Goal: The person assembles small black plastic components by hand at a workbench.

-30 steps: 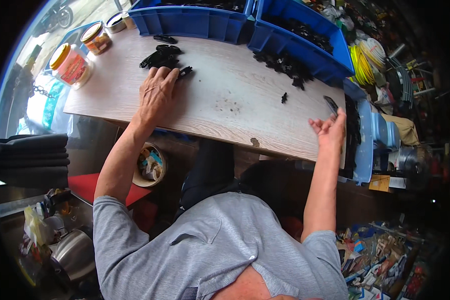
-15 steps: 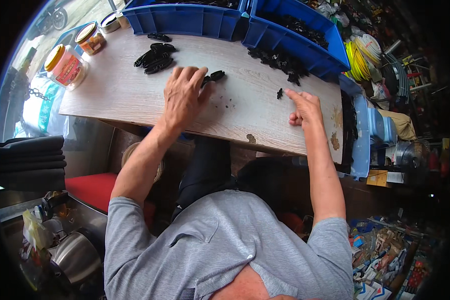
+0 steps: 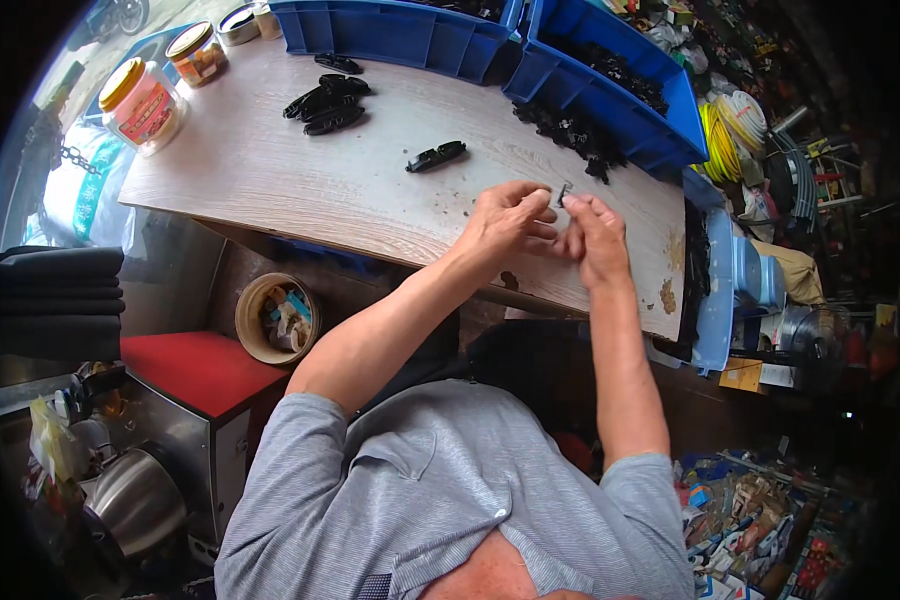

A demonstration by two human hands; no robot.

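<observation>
My right hand [image 3: 597, 238] pinches a small dark plastic part [image 3: 563, 196] between thumb and fingertips, above the right half of the wooden table [image 3: 260, 170]. Close beside it my left hand [image 3: 507, 217] is closed with curled fingers; whatever lies in them, if anything, is too small to make out. One long black plastic piece [image 3: 436, 156] lies on the tabletop beyond my left hand. Further left sits a small pile of similar long black pieces [image 3: 327, 103]. A heap of small black parts [image 3: 570, 135] spreads along the front of the right blue bin.
Two blue bins [image 3: 400, 45] holding black parts line the table's far edge. Jars, one with a yellow lid [image 3: 142, 105], stand at the left. Light blue containers [image 3: 718, 290] adjoin the right edge. A bucket with scraps [image 3: 278, 318] sits below the table's front edge.
My left hand has left the long black piece and moved right, beside my right hand. My right hand has picked up the small dark part from the table.
</observation>
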